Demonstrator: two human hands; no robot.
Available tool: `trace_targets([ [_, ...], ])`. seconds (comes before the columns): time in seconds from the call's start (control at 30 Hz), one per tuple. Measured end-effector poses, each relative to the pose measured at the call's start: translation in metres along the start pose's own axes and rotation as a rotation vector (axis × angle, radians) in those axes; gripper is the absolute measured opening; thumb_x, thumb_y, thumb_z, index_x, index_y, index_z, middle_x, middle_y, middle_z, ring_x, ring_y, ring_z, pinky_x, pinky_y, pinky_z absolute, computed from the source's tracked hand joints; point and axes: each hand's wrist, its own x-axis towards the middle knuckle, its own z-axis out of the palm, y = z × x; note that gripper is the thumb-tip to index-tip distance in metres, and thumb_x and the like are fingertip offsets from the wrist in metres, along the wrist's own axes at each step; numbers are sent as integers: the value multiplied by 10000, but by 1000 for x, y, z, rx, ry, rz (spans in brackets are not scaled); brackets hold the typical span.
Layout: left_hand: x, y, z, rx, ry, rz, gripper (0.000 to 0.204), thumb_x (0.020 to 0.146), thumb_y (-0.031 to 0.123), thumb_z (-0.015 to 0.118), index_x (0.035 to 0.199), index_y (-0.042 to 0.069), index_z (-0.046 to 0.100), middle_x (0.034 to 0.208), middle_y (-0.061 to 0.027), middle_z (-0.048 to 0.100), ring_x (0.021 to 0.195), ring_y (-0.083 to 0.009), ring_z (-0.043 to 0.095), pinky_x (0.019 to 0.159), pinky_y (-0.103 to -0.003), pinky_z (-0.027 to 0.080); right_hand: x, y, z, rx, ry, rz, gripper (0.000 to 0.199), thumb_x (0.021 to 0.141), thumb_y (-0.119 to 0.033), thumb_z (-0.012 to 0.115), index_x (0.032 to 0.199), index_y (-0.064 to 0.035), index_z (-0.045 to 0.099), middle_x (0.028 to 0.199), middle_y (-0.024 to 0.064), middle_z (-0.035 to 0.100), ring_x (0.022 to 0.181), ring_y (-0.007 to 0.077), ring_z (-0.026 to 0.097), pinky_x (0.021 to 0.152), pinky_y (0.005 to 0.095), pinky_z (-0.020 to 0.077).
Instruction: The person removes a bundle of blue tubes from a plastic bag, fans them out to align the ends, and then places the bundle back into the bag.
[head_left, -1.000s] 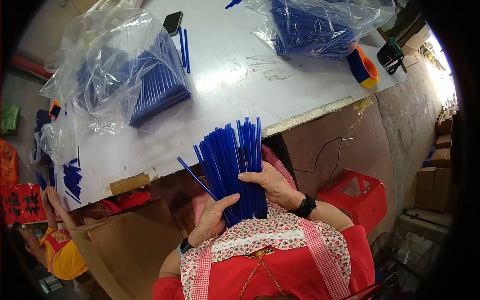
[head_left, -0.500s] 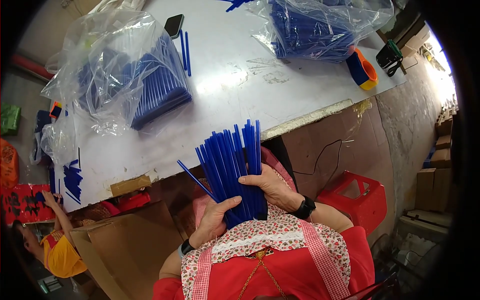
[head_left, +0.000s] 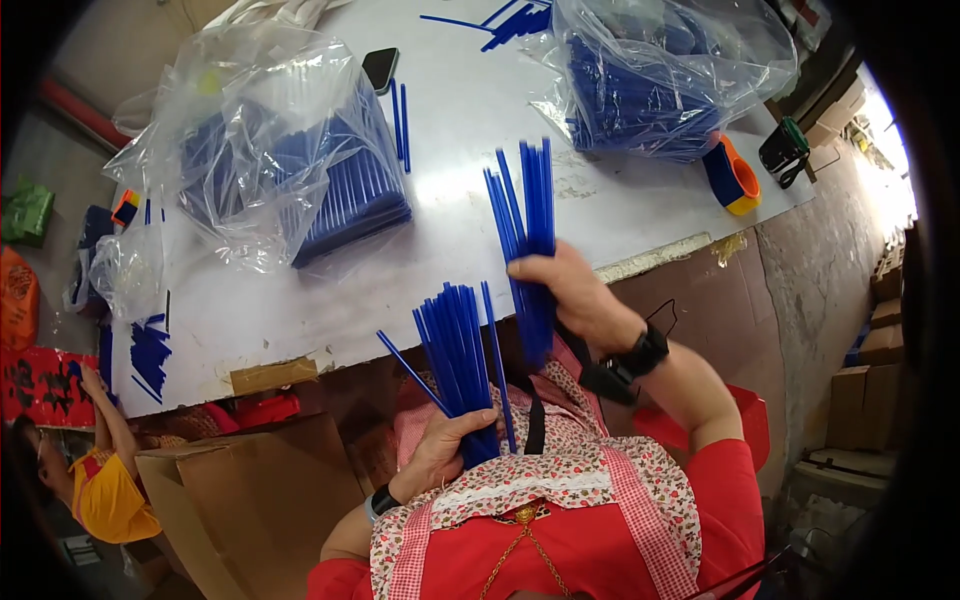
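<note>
My left hand (head_left: 452, 442) is closed around a bundle of thin blue plastic sticks (head_left: 455, 350), held upright in front of my apron. One stick leans out to the left of that bundle and another stands a little apart on its right. Higher and to the right, my right hand (head_left: 572, 298) grips a second, smaller bundle of blue sticks (head_left: 530, 220) near the table's front edge. Its lower ends are slightly blurred. The two bundles are apart from each other.
On the white table (head_left: 455, 230) lie two clear bags (head_left: 250, 150) of blue sticks, a phone (head_left: 380, 70), loose sticks and an orange-blue tape-like ring (head_left: 733, 175). A cardboard box (head_left: 260, 490) stands below left, a red stool (head_left: 750, 425) right. A co-worker in yellow (head_left: 112, 498) is far left.
The single large bundle is now split between my hands. My right hand has moved up and to the right with part of the sticks, while my left keeps the rest low.
</note>
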Motion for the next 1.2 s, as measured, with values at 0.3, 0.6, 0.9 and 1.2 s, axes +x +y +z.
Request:
trace_targets([
  [0.3, 0, 6, 8, -10, 45, -41, 347, 783, 69, 726, 1093, 35, 574, 941, -77, 644, 856, -191, 647, 778, -335, 557, 102, -79, -10, -337, 98, -286, 177, 810, -63, 627, 947, -3, 533, 818, 62, 586, 716, 143, 611, 589, 276, 521],
  [0.6, 1, 11, 11, 12, 0, 22, 374, 829, 74, 695, 1166, 18, 544, 992, -88, 642, 878, -183, 648, 779, -315, 551, -70, 84, -5, 102, 14, 221, 384, 855, -29, 587, 1227, -13, 491, 1050, 96, 610, 885, 183, 637, 806, 314, 560],
  [0.9, 3, 15, 6, 139, -61, 31, 418, 872, 47, 638, 1265, 25, 499, 1169, -97, 600, 1015, -192, 615, 880, -337, 519, -50, 98, 3, 292, -140, 286, 346, 860, -29, 585, 1201, 4, 542, 1102, 126, 632, 954, 185, 641, 844, 319, 545],
  [1.2, -2, 11, -6, 98, 34, 93, 409, 888, 43, 610, 1282, 28, 501, 1215, -91, 586, 1062, -204, 597, 948, -361, 481, -58, 104, -9, 538, -104, 342, 383, 877, -85, 572, 1244, 17, 532, 1146, 133, 630, 996, 207, 639, 903, 351, 529],
])
